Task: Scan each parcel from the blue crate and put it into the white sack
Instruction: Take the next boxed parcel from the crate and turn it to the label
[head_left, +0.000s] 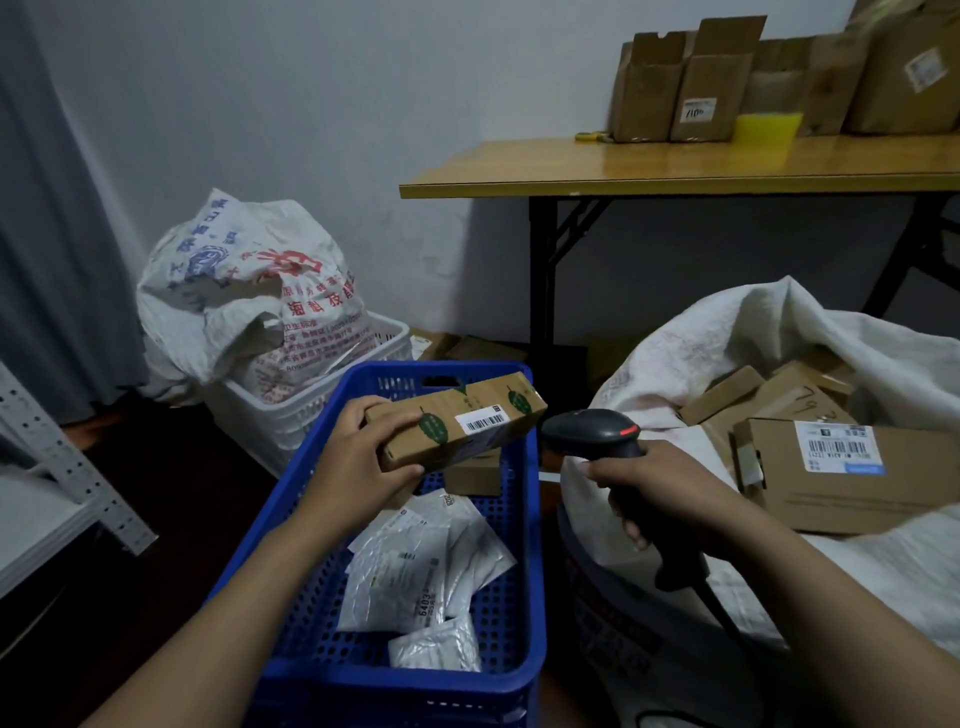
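My left hand (363, 454) grips a long brown cardboard parcel (457, 421) with green leaf prints and a white barcode label, held above the blue crate (306, 519). My right hand (660, 493) holds a black barcode scanner (592, 434) whose head points left at the parcel's label, a little apart from it. In the crate lie several white plastic mailer bags (421, 566) and a small brown box (475, 473). The white sack (675, 364) stands open at the right with several cardboard boxes (841, 467) inside.
A white crate (311, 410) with a printed woven bag (244, 291) stands behind the blue crate. A wooden folding table (675, 166) with cardboard boxes sits at the back right. A grey metal shelf (57, 467) edges in at the left.
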